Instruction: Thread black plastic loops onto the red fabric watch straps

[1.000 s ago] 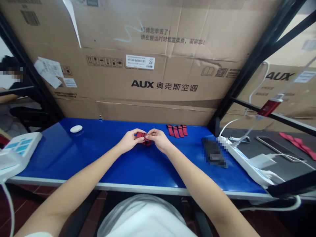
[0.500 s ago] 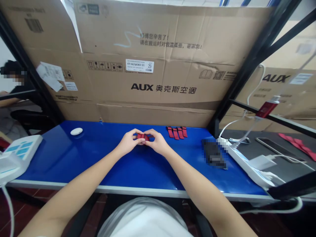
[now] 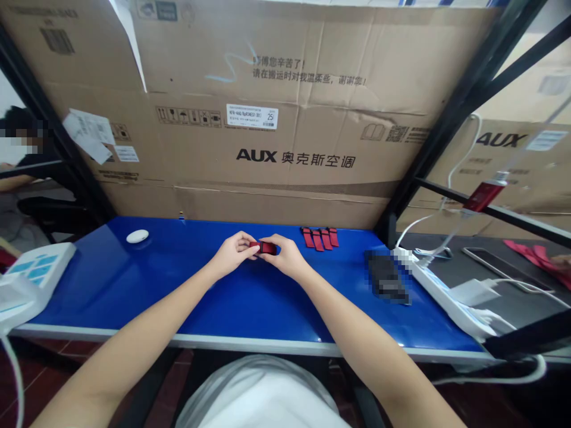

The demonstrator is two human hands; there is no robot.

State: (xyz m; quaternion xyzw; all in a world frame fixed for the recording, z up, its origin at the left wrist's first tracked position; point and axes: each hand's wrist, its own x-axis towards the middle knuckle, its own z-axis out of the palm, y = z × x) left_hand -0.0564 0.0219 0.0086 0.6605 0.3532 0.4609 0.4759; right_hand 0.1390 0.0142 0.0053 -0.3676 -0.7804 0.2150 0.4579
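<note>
Both hands are meeting over the middle of the blue table point(image 3: 134, 285), pinching one small red strap point(image 3: 266, 247) between them. The left hand point(image 3: 232, 254) is gripping the strap's left end with thumb and fingertips pressed together on it; the right hand point(image 3: 285, 257) is closing on the right end, fingers curled around it from the far side. The strap is being held just above the tabletop, slightly far of centre, and I cannot tell whether it is touching the surface.

Doing this well is probably calling for a firm, even pinch at both ends, so the soft piece is not twisting or slipping while it is being folded or pressed flat. Keeping the wrists low and near the table is likely helping the fingers work steadily, and keeping the edges lined up matters more than speed.

The strap is looking dark red, short and flat, like fabric or webbing, with a darker patch near its middle that may be a fold or a shadow; most of it is hidden by the fingers.

To the right and a little farther away, a row of similar red pieces point(image 3: 320, 238) is lying side by side on the table. A white oval object point(image 3: 137, 236) is sitting far left, and a cardboard box point(image 3: 285, 119) is standing behind.
</note>
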